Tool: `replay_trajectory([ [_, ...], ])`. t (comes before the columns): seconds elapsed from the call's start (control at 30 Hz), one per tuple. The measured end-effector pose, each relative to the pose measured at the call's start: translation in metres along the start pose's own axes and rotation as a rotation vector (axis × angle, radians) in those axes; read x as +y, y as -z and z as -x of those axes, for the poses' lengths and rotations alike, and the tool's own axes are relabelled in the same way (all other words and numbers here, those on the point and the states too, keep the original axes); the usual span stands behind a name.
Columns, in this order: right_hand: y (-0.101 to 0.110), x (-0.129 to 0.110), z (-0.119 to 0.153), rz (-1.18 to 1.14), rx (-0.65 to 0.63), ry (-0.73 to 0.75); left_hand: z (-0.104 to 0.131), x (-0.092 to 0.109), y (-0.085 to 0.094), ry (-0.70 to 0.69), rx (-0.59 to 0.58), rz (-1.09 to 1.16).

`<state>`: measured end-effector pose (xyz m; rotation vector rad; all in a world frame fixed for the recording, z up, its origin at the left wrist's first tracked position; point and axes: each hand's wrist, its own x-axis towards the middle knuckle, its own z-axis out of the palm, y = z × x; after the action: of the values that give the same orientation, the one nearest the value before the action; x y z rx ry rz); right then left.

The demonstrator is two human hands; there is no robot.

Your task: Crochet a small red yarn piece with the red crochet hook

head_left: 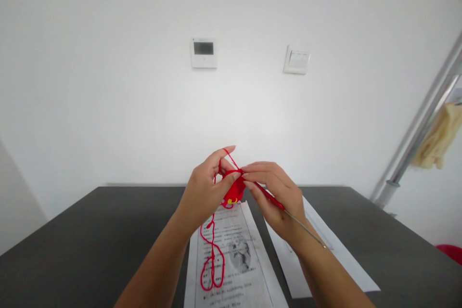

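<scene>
My left hand (212, 178) pinches a small red crochet piece (236, 192) between thumb and fingers. Its index finger is raised, with red yarn (218, 252) running over it. Yellow and pale bits show along the lower edge of the piece. My right hand (276, 192) is closed around a crochet hook (276, 200) with a red handle and a bare metal shaft pointing back toward my wrist. The hook's working end meets the red piece at my fingertips, where the fingers partly hide it. Loose yarn hangs from the left hand in loops over a printed sheet (263, 269).
A second white sheet (299, 279) lies to the right on the dark table (144, 211). Behind stands a white wall with a thermostat panel (204, 54) and a light switch (297, 59). Off to the right are a metal pole (426, 130), a yellowish cloth (438, 137) and a red object (451, 252).
</scene>
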<state>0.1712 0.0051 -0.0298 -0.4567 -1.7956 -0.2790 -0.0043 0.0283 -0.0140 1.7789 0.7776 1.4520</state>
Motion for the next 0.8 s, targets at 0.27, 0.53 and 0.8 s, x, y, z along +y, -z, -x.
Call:
replay_trajectory([
  [0.27,0.029,-0.007,-0.003,-0.273,-0.104,-0.562,-0.008,-0.008,0.014,-0.011,-0.087,-0.044],
  [0.53,0.027,0.005,-0.002,-0.741,0.027,-0.641,-0.010,-0.005,0.014,0.162,-0.199,0.306],
  [0.8,0.015,0.006,-0.004,-0.308,-0.071,0.002,-0.005,0.004,0.016,0.319,-0.287,0.501],
])
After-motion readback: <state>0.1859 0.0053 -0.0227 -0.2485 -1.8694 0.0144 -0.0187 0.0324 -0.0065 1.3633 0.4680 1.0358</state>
